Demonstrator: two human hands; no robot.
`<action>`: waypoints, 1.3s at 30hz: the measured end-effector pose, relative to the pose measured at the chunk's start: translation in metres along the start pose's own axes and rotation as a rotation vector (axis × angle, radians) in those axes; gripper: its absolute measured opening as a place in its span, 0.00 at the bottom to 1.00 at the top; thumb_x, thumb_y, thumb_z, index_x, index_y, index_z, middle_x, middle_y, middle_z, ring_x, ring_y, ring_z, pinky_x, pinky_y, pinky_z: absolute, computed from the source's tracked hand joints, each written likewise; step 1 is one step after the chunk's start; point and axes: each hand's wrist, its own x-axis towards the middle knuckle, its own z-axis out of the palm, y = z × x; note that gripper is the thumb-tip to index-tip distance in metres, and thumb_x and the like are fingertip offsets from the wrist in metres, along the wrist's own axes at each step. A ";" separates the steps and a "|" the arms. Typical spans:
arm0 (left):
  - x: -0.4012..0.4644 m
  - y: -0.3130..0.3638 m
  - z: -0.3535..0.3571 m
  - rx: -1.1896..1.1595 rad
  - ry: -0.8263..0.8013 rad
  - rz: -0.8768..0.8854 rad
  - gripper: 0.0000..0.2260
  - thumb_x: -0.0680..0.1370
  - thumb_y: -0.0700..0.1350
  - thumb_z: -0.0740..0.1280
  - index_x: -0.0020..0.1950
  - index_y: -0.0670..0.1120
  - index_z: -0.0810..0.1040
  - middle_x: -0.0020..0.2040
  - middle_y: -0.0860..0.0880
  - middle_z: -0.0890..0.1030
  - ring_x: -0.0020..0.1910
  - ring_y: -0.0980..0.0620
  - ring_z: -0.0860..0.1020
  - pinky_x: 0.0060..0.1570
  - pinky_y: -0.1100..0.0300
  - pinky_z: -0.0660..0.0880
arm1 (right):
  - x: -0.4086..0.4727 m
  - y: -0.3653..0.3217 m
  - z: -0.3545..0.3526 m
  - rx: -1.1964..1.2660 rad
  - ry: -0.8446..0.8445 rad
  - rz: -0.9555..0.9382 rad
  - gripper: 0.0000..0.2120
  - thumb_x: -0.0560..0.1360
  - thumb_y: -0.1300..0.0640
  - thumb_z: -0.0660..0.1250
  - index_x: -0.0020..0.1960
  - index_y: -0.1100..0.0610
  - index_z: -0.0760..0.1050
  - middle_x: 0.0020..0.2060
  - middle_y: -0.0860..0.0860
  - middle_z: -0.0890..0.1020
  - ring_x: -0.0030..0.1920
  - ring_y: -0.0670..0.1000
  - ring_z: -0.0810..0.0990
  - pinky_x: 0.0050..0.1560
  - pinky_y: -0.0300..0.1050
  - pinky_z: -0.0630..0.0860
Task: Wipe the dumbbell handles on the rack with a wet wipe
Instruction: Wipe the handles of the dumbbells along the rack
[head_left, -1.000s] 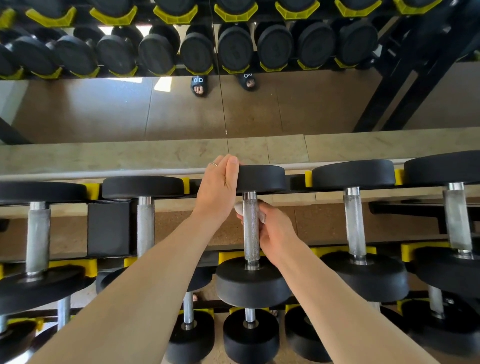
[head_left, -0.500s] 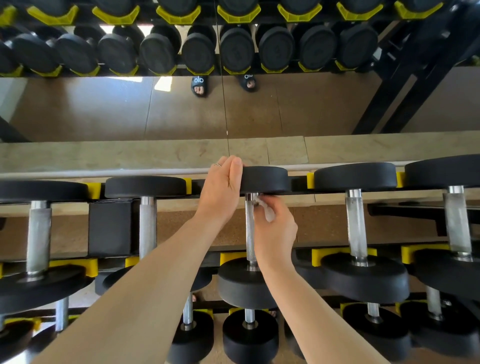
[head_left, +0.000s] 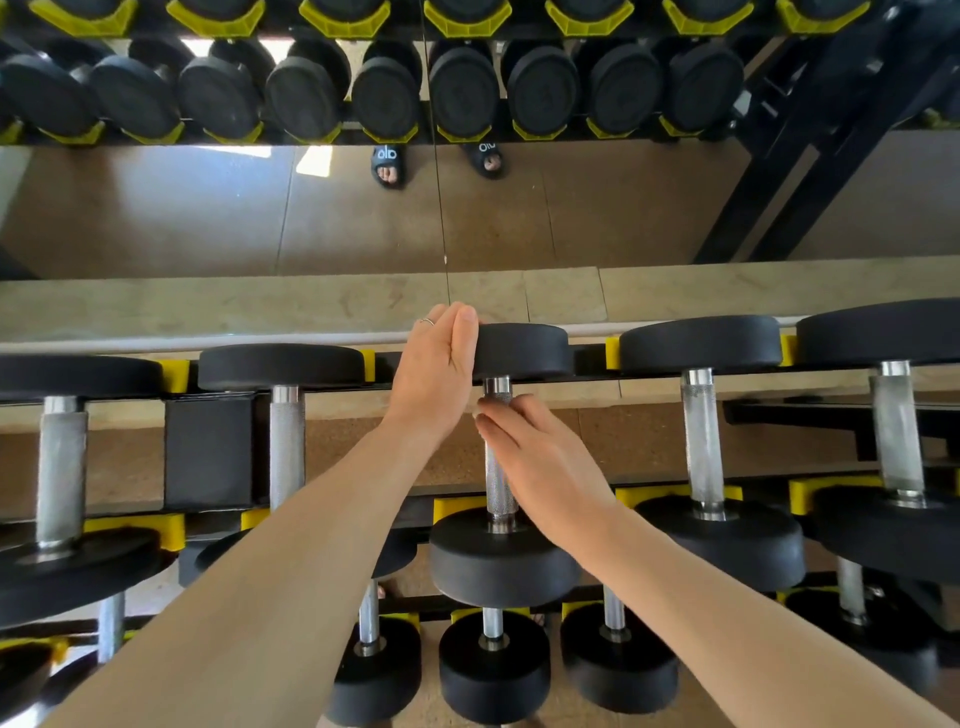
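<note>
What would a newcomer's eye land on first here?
Two bare forearms reach up the middle of the view to one dumbbell on the top rack. The left hand lies flat against its far head, while the right hand wraps the knurled steel handle. Above, a mirror shows rows of black dumbbells in yellow cradles.

Single head-worn wide-angle view, looking forward and steeply down over both bare forearms onto the top tier of a black steel dumbbell rack with yellow plastic cradles (head_left: 623, 493). Camera sits close: the knurled chrome dumbbell handle (head_left: 497, 483) is at arm's reach, centre frame. Lower tier shows at the bottom edge. The upper half faces a wall mirror (head_left: 208, 218) reflecting brown floor and rack. Straight lines bow near the edges. No second view.
</note>
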 end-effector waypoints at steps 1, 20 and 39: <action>0.000 0.000 0.000 -0.005 -0.002 -0.001 0.18 0.88 0.52 0.49 0.46 0.47 0.73 0.45 0.48 0.74 0.48 0.53 0.72 0.43 0.61 0.70 | -0.003 0.003 -0.002 -0.007 -0.010 -0.009 0.23 0.71 0.63 0.73 0.66 0.61 0.75 0.63 0.54 0.78 0.61 0.53 0.75 0.58 0.49 0.80; -0.002 0.003 -0.002 -0.032 0.019 0.014 0.17 0.88 0.51 0.49 0.45 0.50 0.72 0.44 0.51 0.73 0.47 0.50 0.73 0.44 0.55 0.74 | 0.007 -0.031 -0.012 0.346 0.171 0.199 0.07 0.75 0.62 0.71 0.53 0.57 0.81 0.52 0.49 0.80 0.50 0.45 0.79 0.55 0.36 0.77; -0.004 0.006 -0.003 -0.034 0.024 0.015 0.19 0.88 0.52 0.48 0.47 0.47 0.73 0.44 0.51 0.73 0.46 0.51 0.72 0.44 0.56 0.71 | -0.001 -0.038 -0.025 1.148 0.225 1.043 0.04 0.76 0.60 0.70 0.46 0.51 0.81 0.42 0.45 0.83 0.44 0.43 0.80 0.40 0.33 0.72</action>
